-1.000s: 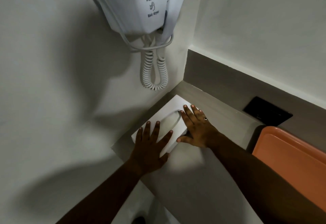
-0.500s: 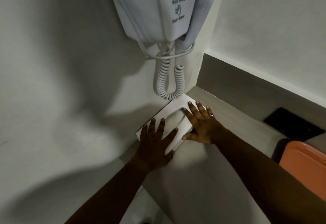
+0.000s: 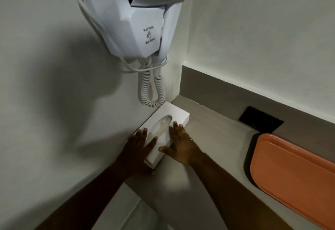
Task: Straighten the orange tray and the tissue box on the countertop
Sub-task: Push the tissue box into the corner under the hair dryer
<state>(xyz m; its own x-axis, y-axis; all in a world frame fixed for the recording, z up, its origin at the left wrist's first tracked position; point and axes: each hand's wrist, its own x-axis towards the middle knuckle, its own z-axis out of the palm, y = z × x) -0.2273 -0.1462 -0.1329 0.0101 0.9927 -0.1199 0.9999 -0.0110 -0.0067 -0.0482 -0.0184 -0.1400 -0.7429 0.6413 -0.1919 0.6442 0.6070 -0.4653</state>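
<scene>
1. Head view had the white rectangular cardboard tissue box [image 3: 168,126] against the left wall, beneath a white wall-hung hair dryer's coiled cord [image 3: 152,92].
2. Left hand [image 3: 135,150] and right hand [image 3: 181,143] lay flat on it, fingers spread, gripping nothing.
3. Push unevenly and it could skew or snag that cord.
4. Orange plastic tray [image 3: 293,173] sat well apart, right, overhanging the grey countertop [image 3: 213,135]; a nudge could tip it.

Both flat hands, left [image 3: 137,146] and right [image 3: 181,143], press the white tissue box [image 3: 174,115] beside the wall.
</scene>
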